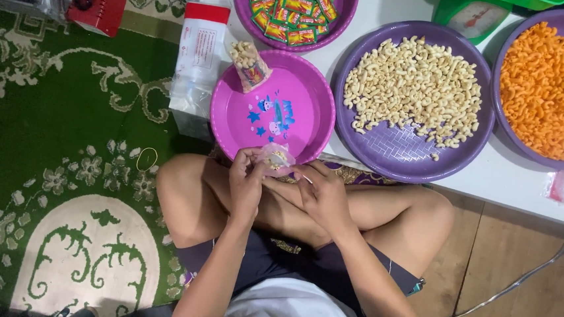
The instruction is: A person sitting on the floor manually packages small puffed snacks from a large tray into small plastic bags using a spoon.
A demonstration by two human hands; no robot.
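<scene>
Clear snack bag (277, 158), mouth upward, pinched by left hand (246, 179) and right hand (322, 194).

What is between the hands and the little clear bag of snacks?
Nothing visible. The left hand and the right hand both already hold the small clear bag, pinching it just above the near rim of the pink tray.

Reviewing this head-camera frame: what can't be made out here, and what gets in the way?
- Small clear plastic bag: contents partly covered by left hand and right hand; how it is being closed is unclear.
- Purple tray of green and red sachets: cut off by the top edge.
- Purple tray of orange curls: cut off by the right edge.
- Green weighing scale: dial too small to read.
</scene>
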